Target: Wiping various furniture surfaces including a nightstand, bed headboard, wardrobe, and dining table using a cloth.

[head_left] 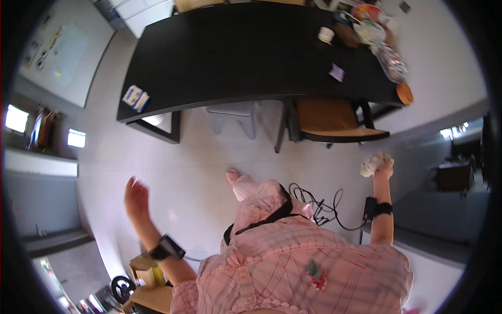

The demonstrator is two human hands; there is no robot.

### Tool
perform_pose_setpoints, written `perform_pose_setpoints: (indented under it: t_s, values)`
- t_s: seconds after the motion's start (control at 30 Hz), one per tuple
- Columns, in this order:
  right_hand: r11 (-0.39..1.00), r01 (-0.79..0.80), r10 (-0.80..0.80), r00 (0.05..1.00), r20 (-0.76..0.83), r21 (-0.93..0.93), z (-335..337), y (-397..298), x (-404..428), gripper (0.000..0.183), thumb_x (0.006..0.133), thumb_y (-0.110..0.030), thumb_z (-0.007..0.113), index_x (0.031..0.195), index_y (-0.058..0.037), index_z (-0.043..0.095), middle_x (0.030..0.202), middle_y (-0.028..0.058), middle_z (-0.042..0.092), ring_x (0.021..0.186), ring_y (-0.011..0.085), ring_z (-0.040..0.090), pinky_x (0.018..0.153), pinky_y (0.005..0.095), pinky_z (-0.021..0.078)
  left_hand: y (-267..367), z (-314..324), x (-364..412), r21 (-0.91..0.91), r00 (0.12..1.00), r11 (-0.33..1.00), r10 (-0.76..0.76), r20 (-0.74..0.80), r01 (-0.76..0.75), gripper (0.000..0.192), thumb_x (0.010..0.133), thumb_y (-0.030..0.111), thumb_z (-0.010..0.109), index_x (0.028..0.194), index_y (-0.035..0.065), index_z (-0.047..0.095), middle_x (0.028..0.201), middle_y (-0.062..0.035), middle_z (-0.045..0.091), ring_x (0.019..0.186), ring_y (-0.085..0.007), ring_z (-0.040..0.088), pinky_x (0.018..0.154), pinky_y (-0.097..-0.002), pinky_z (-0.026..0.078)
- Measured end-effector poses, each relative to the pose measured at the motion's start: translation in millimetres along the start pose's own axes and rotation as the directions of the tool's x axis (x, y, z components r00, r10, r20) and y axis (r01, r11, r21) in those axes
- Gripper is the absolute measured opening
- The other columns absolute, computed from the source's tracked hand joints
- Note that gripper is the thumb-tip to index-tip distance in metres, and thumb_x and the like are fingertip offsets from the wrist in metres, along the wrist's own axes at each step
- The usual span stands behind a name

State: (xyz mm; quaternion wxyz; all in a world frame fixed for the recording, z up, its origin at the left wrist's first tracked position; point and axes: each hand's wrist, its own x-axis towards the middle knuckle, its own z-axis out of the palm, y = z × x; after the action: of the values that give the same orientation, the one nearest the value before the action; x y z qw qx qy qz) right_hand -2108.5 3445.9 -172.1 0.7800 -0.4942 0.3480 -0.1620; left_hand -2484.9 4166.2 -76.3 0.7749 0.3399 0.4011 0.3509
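Observation:
My right hand (385,169) is closed around a crumpled whitish cloth (371,164), held out to the right over the floor near a grey wall-side surface. My left hand (137,196) hangs over the tiled floor on the left, its fingers loosely curled and slightly blurred; nothing shows in it. Each forearm bears a black strap with a small device, the left device (171,246) and the right device (369,209). A black table (235,59) stands ahead, out of reach of both hands.
A brown-seated chair (325,115) and a grey stool (231,114) are tucked at the table. On it are a small box (136,98), a white cup (326,35), a purple packet (337,73), an orange container (404,93) and plastic bags (370,32). A black cable (321,208) trails beside me. Cardboard boxes (147,274) stand behind left.

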Motion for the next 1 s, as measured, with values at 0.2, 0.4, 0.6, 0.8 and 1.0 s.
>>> perform_pose_setpoints:
  t_s: [0.2, 0.4, 0.6, 0.8, 1.0]
  values:
    - [0.999, -0.037, 0.043, 0.972, 0.229, -0.031, 152.8, 73.2, -58.7, 0.035, 0.088, -0.012, 0.049, 0.12, 0.0017, 0.045, 0.112, 0.0136, 0.056, 0.099, 0.0312, 0.06, 0.082, 0.0454, 0.0534, 10.0, 89.9, 23.4, 0.227, 0.978, 0.97, -0.126, 0.169, 0.086, 0.023, 0.091, 0.018, 0.052, 0.107, 0.0013, 0.056, 0.081, -0.0053, 0.06, 0.072, -0.0133, 0.056, 0.067, -0.0258, 0.048]
    - [0.868, 0.357, -0.133, 0.836, 0.532, -0.344, 352.4, 173.6, -98.0, 0.045, 0.084, -0.011, 0.052, 0.128, -0.0019, 0.043, 0.113, 0.0128, 0.056, 0.099, 0.0223, 0.059, 0.085, 0.0324, 0.0484, 74.6, 56.9, 83.3, 0.331, 0.991, 0.943, -0.073, 0.116, 0.031, 0.023, 0.092, 0.019, 0.051, 0.105, 0.0013, 0.056, 0.08, -0.0049, 0.061, 0.073, -0.012, 0.058, 0.069, -0.025, 0.049]
    - [-0.295, 0.696, 0.157, 0.711, 0.686, -0.654, 466.6, 275.9, -237.4, 0.071, 0.082, -0.059, 0.046, 0.142, -0.0262, 0.027, 0.15, 0.016, 0.011, 0.136, 0.0414, 0.01, 0.104, 0.059, 0.0112, 121.3, 23.3, 168.2, 0.246, 0.991, 0.96, -0.133, -0.031, 0.137, 0.027, 0.092, 0.02, 0.051, 0.111, 0.0014, 0.05, 0.1, -0.0133, 0.059, 0.092, -0.0231, 0.059, 0.079, -0.0335, 0.051]
    - [-0.123, 0.976, 0.113, 0.194, 0.975, -0.179, 482.0, 381.9, -361.6, 0.066, 0.078, -0.036, 0.063, 0.138, -0.0281, 0.035, 0.15, 0.0155, 0.011, 0.134, 0.0443, 0.008, 0.095, 0.0711, 0.016, 99.6, 29.8, 295.6, 0.043, 0.899, 0.898, -0.437, -0.02, 0.438, 0.044, 0.088, 0.021, 0.058, 0.12, 0.0009, 0.037, 0.122, -0.0293, 0.039, 0.111, -0.0446, 0.045, 0.092, -0.053, 0.044]
    - [0.077, 0.969, 0.279, -0.247, 0.928, 0.235, 498.1, 412.9, -491.1, 0.058, 0.067, -0.018, 0.067, 0.122, -0.0317, 0.054, 0.141, 0.0042, 0.036, 0.126, 0.0326, 0.034, 0.093, 0.0556, 0.0309, 52.2, 72.8, 383.2, 0.098, 0.824, 0.819, -0.567, -0.015, 0.565, 0.072, 0.087, 0.029, 0.059, 0.135, 0.0081, 0.011, 0.129, -0.0332, 0.024, 0.117, -0.0514, 0.035, 0.089, -0.0618, 0.042]
